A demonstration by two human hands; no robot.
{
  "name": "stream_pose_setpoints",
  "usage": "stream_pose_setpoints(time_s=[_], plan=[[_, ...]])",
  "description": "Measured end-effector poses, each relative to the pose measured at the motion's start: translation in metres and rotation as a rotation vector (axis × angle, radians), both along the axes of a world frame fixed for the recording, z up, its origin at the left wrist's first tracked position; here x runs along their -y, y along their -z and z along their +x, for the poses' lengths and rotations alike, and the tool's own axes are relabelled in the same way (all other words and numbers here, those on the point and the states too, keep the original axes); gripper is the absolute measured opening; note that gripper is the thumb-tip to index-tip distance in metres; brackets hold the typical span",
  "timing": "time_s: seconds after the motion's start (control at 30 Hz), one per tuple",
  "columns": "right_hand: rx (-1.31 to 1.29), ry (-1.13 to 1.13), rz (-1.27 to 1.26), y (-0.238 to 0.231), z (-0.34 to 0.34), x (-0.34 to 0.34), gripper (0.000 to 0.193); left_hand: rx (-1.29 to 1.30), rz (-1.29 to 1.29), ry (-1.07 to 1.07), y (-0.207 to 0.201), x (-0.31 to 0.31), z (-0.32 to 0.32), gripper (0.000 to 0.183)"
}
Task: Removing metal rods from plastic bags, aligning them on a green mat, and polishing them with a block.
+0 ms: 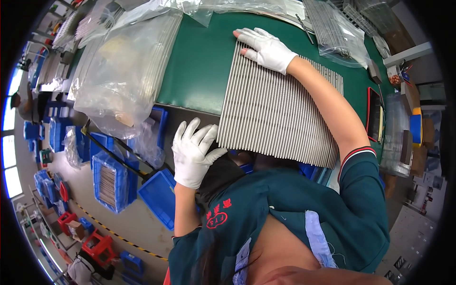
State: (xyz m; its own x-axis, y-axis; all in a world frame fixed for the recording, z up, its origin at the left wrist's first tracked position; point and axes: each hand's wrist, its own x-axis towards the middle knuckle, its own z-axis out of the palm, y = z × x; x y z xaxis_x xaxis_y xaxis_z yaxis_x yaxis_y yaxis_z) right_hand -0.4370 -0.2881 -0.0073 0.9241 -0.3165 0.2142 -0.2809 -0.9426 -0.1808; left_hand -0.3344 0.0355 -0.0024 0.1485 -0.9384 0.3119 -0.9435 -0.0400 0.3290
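A wide layer of slim metal rods [280, 104], laid side by side, covers the near part of the green table top [190, 61] and reaches over its front edge. My right hand [268, 50], in a white glove with some fingertips bare, lies flat on the rods' far ends at the left corner, fingers stretched out. Beside the near left corner of the layer is my left hand [194, 152], also white-gloved. Its fingers are spread and nothing shows in them. Whether its fingertips touch the outermost rod, I cannot tell.
Plastic-wrapped rods [128, 66] lie on the table's left. More rods in a clear bag [332, 35] are at the back right, near a dark thin pen-like tool [305, 28]. A red-edged black tray [375, 114] sits right. Blue crates [159, 199] stand on the floor at left.
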Motion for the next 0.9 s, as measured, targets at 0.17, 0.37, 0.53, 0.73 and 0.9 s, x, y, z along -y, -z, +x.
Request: stream_pose_setpoints(time_s=[0.17, 0.37, 0.53, 0.73, 0.9], plan=[[0.049, -0.06, 0.122, -0.007, 0.0, -0.007, 0.044, -0.003, -0.078, 0.038, 0.009, 0.003, 0.001, 0.044], [0.086, -0.092, 0.09, -0.008, -0.003, -0.009, 0.042, -0.014, -0.079, 0.081, 0.013, 0.001, 0.002, 0.043], [0.138, -0.05, -0.022, -0.018, -0.038, -0.016, 0.05, -0.099, -0.04, -0.011, 0.018, -0.013, 0.0, 0.05], [0.094, 0.112, 0.093, -0.038, -0.148, -0.037, 0.061, -0.115, -0.172, -0.086, 0.007, -0.026, 0.003, 0.072], [0.163, 0.37, 0.092, -0.028, -0.222, -0.064, 0.056, 0.15, 0.037, 0.105, -0.027, 0.022, -0.013, 0.081]])
